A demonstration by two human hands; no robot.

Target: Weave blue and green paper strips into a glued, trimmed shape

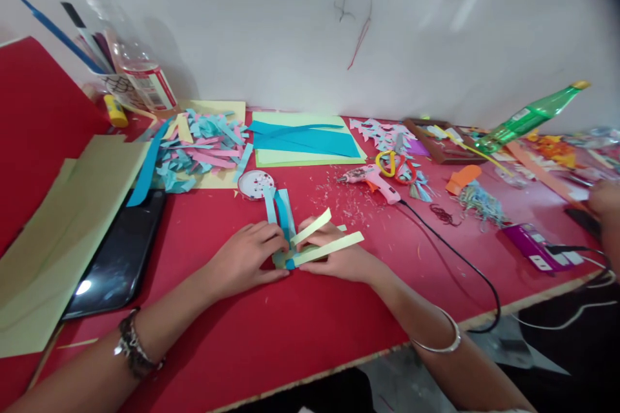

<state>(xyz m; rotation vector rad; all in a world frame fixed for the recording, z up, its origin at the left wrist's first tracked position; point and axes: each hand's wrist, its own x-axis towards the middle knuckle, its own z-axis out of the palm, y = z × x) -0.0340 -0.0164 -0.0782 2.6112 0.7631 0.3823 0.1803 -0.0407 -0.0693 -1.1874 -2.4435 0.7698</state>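
Observation:
Between my hands, near the front of the red table, is a bundle of crossed paper strips. Its blue strips [285,210] point away from me, and its pale yellow strips [334,246] stick out to the right. My left hand [252,251] pinches the bundle's left side with bent fingers. My right hand [334,255] grips the right side, its fingers partly hidden behind the yellow strips. Just beyond the blue strips lies a round white lid [256,184] with small dark specks.
A pink glue gun [372,182] with a black cord, scissors [394,161] and a purple box [540,248] lie to the right. Cut paper scraps [203,148], a black phone [119,258] and yellow paper [62,232] are left. A green bottle [533,117] leans behind; another person's hand [605,200] shows far right.

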